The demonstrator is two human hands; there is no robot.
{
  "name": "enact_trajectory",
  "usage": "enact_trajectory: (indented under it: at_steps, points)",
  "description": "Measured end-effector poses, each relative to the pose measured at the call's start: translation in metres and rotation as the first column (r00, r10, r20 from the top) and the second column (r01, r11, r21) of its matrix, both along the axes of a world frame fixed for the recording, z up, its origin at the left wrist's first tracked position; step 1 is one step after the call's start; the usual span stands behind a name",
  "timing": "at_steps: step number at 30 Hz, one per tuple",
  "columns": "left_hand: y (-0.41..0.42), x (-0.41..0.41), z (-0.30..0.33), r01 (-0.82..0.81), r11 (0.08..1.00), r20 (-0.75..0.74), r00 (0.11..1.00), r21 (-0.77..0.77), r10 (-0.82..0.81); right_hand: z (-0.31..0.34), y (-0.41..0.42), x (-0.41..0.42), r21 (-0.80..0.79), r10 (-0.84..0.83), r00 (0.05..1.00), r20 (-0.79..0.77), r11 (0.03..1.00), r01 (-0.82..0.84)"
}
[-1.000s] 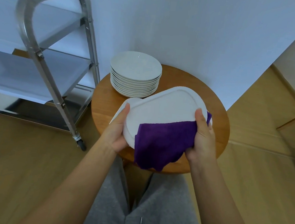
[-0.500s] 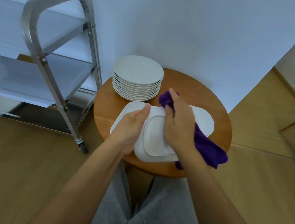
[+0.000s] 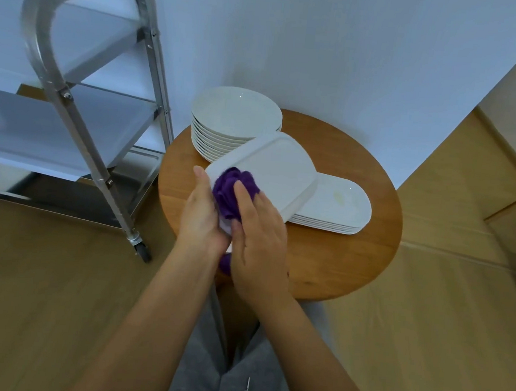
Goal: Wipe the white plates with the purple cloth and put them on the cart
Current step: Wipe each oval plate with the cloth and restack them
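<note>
Head view. L hand (image 3: 204, 218) grips the near end of an oblong white plate (image 3: 271, 168), held tilted above the round wooden table (image 3: 338, 258). R hand (image 3: 259, 236) presses the bunched purple cloth (image 3: 232, 193) onto the plate's near end, fingers closed over it. Stack of oblong plates (image 3: 333, 208) lies on table at right; stack of round plates (image 3: 232, 121) at rear. Metal cart (image 3: 71, 107) stands left of table, shelves bare.

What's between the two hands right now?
In the head view, the bunched purple cloth sits between the left hand and right hand, pressed on the near end of the oblong white plate.
</note>
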State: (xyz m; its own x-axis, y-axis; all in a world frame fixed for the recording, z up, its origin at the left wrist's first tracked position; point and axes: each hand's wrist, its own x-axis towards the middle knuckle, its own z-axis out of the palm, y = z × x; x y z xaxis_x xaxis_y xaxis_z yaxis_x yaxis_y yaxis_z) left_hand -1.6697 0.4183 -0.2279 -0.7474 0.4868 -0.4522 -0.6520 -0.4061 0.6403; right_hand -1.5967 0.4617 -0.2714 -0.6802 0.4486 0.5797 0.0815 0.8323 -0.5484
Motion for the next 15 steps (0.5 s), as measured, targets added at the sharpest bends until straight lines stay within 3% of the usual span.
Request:
enact_trajectory:
  at_steps: [2,5,9,11,15]
  points:
    - [0.002,-0.001,0.003,0.016,1.0,0.014,1.0,0.027,-0.016,-0.005,0.012,0.012,-0.015,-0.049,0.998,-0.037,0.999,0.048]
    - [0.002,0.002,0.0,0.057,0.997,-0.006,0.998,0.047,-0.056,0.003,0.035,0.014,-0.24,-0.141,0.99,-0.017,0.962,0.133]
    - [-0.004,0.012,0.005,0.076,0.994,-0.047,0.996,-0.078,-0.08,0.015,0.081,0.016,-0.362,-0.229,0.969,0.089,0.899,0.246]
    - [-0.005,0.017,0.005,0.073,0.995,-0.03,0.997,-0.066,-0.075,0.02,0.095,0.017,-0.413,-0.235,0.967,0.098,0.874,0.254]
    - [-0.002,0.025,-0.002,0.122,0.992,0.01,0.992,0.013,-0.122,0.028,0.102,0.022,-0.742,-0.247,0.968,0.037,0.642,0.192]
